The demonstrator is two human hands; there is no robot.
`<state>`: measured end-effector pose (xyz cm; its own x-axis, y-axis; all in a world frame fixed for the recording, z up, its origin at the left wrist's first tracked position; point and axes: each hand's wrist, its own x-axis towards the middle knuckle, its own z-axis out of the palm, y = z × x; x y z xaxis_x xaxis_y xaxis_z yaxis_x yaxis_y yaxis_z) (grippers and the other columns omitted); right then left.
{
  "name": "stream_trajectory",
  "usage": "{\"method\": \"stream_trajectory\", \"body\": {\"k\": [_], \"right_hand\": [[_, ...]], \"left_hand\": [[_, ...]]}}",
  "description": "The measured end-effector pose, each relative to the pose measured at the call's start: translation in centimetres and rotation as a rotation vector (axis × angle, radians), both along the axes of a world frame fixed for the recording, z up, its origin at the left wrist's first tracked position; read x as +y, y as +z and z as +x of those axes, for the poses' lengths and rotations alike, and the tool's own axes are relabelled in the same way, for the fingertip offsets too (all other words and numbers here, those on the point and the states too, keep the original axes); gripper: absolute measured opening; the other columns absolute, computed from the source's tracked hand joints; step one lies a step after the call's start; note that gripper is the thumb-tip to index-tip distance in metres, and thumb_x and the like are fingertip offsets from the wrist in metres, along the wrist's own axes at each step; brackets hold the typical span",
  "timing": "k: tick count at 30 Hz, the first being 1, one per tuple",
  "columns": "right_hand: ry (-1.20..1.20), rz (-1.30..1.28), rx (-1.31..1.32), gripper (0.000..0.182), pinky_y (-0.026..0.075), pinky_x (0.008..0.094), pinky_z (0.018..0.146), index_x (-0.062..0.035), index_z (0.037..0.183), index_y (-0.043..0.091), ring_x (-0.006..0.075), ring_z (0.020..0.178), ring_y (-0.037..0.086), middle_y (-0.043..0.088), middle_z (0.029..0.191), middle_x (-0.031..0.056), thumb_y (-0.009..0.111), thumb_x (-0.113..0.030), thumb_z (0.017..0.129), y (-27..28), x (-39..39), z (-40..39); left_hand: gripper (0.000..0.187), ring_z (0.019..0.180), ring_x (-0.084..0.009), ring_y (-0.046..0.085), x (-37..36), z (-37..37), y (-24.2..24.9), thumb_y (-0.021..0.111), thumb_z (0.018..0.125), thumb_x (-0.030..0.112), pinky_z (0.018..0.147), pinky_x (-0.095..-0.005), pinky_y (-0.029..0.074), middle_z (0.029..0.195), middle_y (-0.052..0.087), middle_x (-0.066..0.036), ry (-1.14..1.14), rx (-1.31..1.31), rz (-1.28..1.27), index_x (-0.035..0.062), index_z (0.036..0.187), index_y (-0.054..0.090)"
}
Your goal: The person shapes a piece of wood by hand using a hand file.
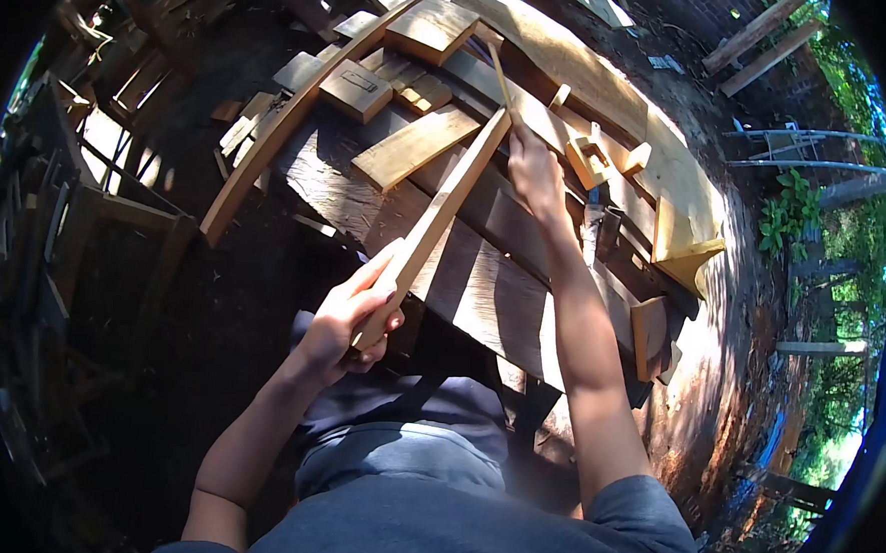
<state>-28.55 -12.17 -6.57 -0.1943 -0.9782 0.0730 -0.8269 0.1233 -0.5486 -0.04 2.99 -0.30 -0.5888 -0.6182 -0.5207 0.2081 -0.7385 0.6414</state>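
Note:
My left hand [346,316] is wrapped around the near end of a long wooden strip [436,221], which slants up and away over the workbench [482,294]. At the strip's far end is my right hand [536,171], its fingers closed around a thin, light-coloured stick [500,76] that points away from me. Whether those fingers also grip the strip is hard to make out. A flat board [417,147] lies on the bench left of the strip. To the right of my right hand sits a small notched wooden piece [587,164].
Several wood blocks [357,90] lie at the bench's far left, beside a long curved strip [270,142]. A wide curved plank [575,58] runs along the far side. A wedge-shaped piece [689,259] sits at the right end. Stacked timber [75,227] stands at left.

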Motion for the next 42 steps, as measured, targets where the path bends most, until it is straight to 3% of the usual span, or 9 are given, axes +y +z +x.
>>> {"method": "stream_trajectory", "body": {"k": [11, 18, 19, 24, 30, 34, 37, 38, 42], "right_hand": [[0.059, 0.020, -0.121, 0.049, 0.052, 0.0526, 0.070, -0.0315, 0.148, 0.035, 0.0422, 0.079, 0.067, 0.066, 0.088, 0.0282, 0.042, -0.030, 0.099, 0.6, 4.9, 1.9], [0.023, -0.034, -0.269, 0.046, 0.043, 0.0378, 0.099, -0.0035, 0.138, 0.048, 0.0379, 0.116, 0.059, 0.060, 0.121, 0.0276, 0.042, -0.027, 0.099, -2.1, -3.2, -1.2], [-0.004, -0.032, -0.191, 0.044, 0.050, 0.0515, 0.086, -0.0258, 0.142, 0.046, 0.0449, 0.097, 0.064, 0.065, 0.105, 0.0279, 0.039, -0.031, 0.099, -2.4, -2.5, -1.1], [0.031, -0.040, -0.122, 0.047, 0.052, 0.0503, 0.081, -0.0329, 0.145, 0.039, 0.0429, 0.089, 0.066, 0.067, 0.099, 0.0243, 0.043, -0.031, 0.098, 0.2, 4.2, 1.4], [-0.026, -0.005, -0.120, 0.040, 0.047, 0.0434, 0.093, -0.0121, 0.128, 0.060, 0.0413, 0.107, 0.060, 0.062, 0.114, 0.0275, 0.042, -0.028, 0.097, 0.0, -3.0, -1.8], [0.015, 0.058, -0.161, 0.044, 0.047, 0.0440, 0.092, -0.0181, 0.141, 0.048, 0.0408, 0.108, 0.060, 0.062, 0.116, 0.0253, 0.044, -0.026, 0.098, 1.9, 1.4, 0.1], [0.057, -0.106, -0.080, 0.044, 0.052, 0.0494, 0.074, -0.0306, 0.141, 0.046, 0.0403, 0.083, 0.067, 0.067, 0.093, 0.0244, 0.042, -0.031, 0.097, -1.1, 2.2, -0.5], [0.016, 0.087, -0.132, 0.043, 0.047, 0.0429, 0.094, -0.0167, 0.140, 0.048, 0.0409, 0.112, 0.058, 0.060, 0.119, 0.0267, 0.042, -0.024, 0.098, 2.1, 2.0, 0.0], [0.029, -0.068, -0.149, 0.043, 0.046, 0.0460, 0.094, -0.0197, 0.139, 0.050, 0.0444, 0.109, 0.059, 0.061, 0.115, 0.0278, 0.041, -0.024, 0.097, 1.1, -2.5, -1.3]], "left_hand": [[0.058, 0.043, -0.0100, 0.039, 0.8, -1.0, 0.9, 0.040, 0.099, 0.026, 0.036, -0.0194, 0.035, 0.083, 0.051, -0.012, 0.147, -0.029, 0.042, 0.0203, 0.152, 0.020], [0.060, 0.074, -0.0115, 0.049, 0.0, 0.1, 2.2, 0.042, 0.098, 0.020, 0.040, -0.0190, 0.039, 0.114, 0.047, -0.008, 0.113, 0.041, 0.053, 0.0128, 0.153, 0.019], [0.061, 0.077, -0.0107, 0.049, -0.1, 0.2, 2.1, 0.043, 0.098, 0.017, 0.041, -0.0192, 0.039, 0.122, 0.045, -0.006, 0.126, 0.059, 0.051, 0.0115, 0.154, 0.020], [0.062, 0.075, -0.0111, 0.049, 0.1, -0.1, 1.9, 0.045, 0.096, 0.016, 0.041, -0.0198, 0.039, 0.115, 0.048, -0.009, 0.132, 0.004, 0.042, 0.0106, 0.154, 0.021], [0.063, 0.067, -0.0086, 0.047, 0.2, -0.3, 1.6, 0.045, 0.095, 0.016, 0.041, -0.0209, 0.039, 0.092, 0.051, -0.011, 0.092, -0.072, -0.006, 0.0147, 0.154, 0.022], [0.063, 0.071, -0.0104, 0.047, -0.1, 0.6, 1.0, 0.046, 0.095, 0.018, 0.039, -0.0203, 0.039, 0.105, 0.049, -0.010, 0.070, -0.058, -0.005, 0.0136, 0.153, 0.022], [0.064, 0.074, -0.0113, 0.048, -0.1, 0.5, 1.2, 0.047, 0.095, 0.021, 0.039, -0.0202, 0.039, 0.111, 0.049, -0.008, 0.021, -0.079, 0.020, 0.0124, 0.153, 0.021], [0.064, 0.067, -0.0092, 0.047, -0.2, 0.5, 1.6, 0.046, 0.094, 0.017, 0.041, -0.0203, 0.040, 0.090, 0.052, -0.010, 0.017, -0.072, 0.002, 0.0135, 0.154, 0.022], [0.066, 0.062, -0.0093, 0.045, 0.0, -0.4, 2.0, 0.046, 0.094, 0.017, 0.041, -0.0204, 0.039, 0.087, 0.052, -0.010, 0.106, -0.092, -0.012, 0.0137, 0.155, 0.019]]}}
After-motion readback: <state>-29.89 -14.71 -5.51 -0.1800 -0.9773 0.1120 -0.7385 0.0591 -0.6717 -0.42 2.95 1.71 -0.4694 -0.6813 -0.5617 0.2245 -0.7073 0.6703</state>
